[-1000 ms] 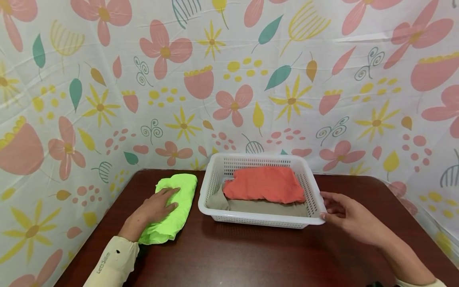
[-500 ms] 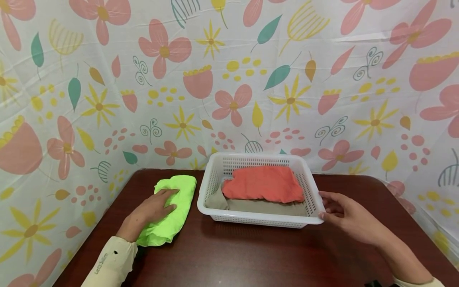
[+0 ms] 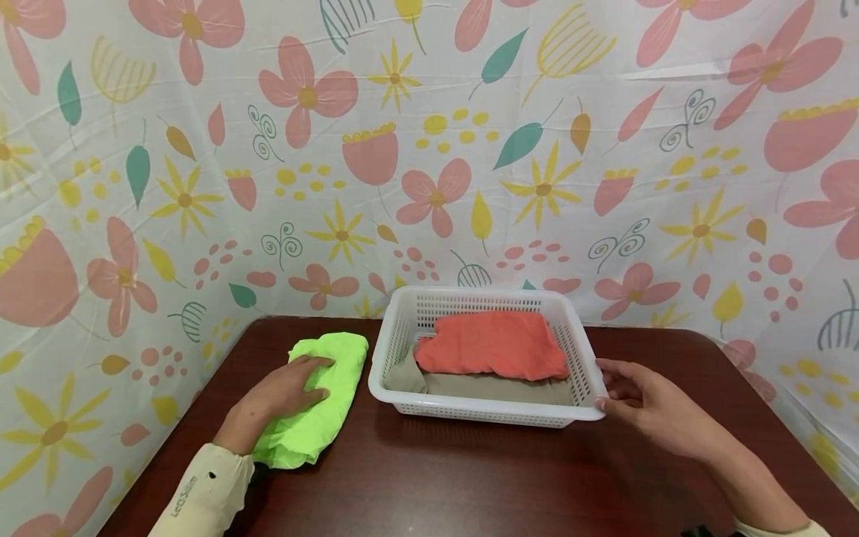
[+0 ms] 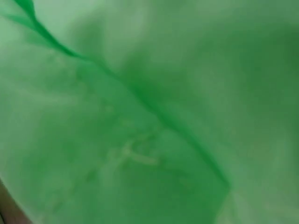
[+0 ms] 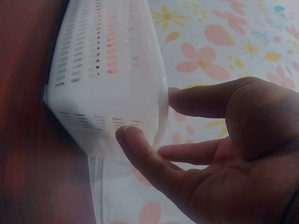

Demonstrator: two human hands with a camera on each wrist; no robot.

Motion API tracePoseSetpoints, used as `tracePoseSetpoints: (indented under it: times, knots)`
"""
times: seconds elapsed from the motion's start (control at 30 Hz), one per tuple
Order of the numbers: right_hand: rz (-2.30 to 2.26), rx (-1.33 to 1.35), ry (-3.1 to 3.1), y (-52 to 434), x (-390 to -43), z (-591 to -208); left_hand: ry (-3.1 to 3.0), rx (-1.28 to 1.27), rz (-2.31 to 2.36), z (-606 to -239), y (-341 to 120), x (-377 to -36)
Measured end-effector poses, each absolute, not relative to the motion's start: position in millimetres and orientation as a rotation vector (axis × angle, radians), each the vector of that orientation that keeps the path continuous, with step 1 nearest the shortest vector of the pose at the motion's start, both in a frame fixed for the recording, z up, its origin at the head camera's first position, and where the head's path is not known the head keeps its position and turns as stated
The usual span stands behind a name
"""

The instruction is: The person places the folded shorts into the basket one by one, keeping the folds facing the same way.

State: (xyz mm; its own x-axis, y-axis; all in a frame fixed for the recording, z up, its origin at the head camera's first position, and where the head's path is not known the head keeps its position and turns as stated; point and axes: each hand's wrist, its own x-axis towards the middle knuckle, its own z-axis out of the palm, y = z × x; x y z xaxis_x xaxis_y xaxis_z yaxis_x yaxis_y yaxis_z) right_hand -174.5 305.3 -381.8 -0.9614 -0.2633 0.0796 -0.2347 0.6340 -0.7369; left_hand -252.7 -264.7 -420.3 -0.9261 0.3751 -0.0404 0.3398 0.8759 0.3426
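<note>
A neon-green folded cloth (image 3: pixel 335 373) lies on the table at the left; up close, its creased fabric (image 4: pixel 154 116) fills nearly the whole left wrist view. My left hand (image 3: pixel 285 391) rests on top of it, fingers spread and pointing right. At the middle stands a white perforated plastic basket (image 3: pixel 483 412). My right hand (image 3: pixel 654 406) holds the basket's right rim near its front corner. In the right wrist view the thumb and fingers (image 5: pixel 140 144) are at the rim, on either side of it. Inside the basket, a folded coral-red cloth (image 3: pixel 493 344) lies over a beige cloth (image 3: pixel 496 386).
The dark reddish-brown table (image 3: pixel 429 485) runs back to a wall hung with a floral-print sheet (image 3: pixel 429 149). That sheet also closes off the left side. The basket's back rim is close to the sheet.
The green cloth has slid a little toward me, with my left hand on it moving back and left. The basket and my right hand have stayed almost where they were.
</note>
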Motion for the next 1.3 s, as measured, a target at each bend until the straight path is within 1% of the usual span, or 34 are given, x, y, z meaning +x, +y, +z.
tracePoseSetpoints:
  times: [0.27, 0.87, 1.3]
  knots:
    - [-1.253, -0.412, 2.799, 302.8, -176.5, -379.4, 2.929, 0.563, 0.489, -415.4, -266.2, -247.2]
    - [-1.242, -0.419, 2.792, 305.3, -176.3, -381.1, 2.903, 0.676, 0.494, -415.7, -269.7, -234.9]
    - [-1.242, -0.412, 2.799, 305.3, -173.5, -382.0, 2.874, 0.653, 0.504, -413.2, -268.2, -225.0]
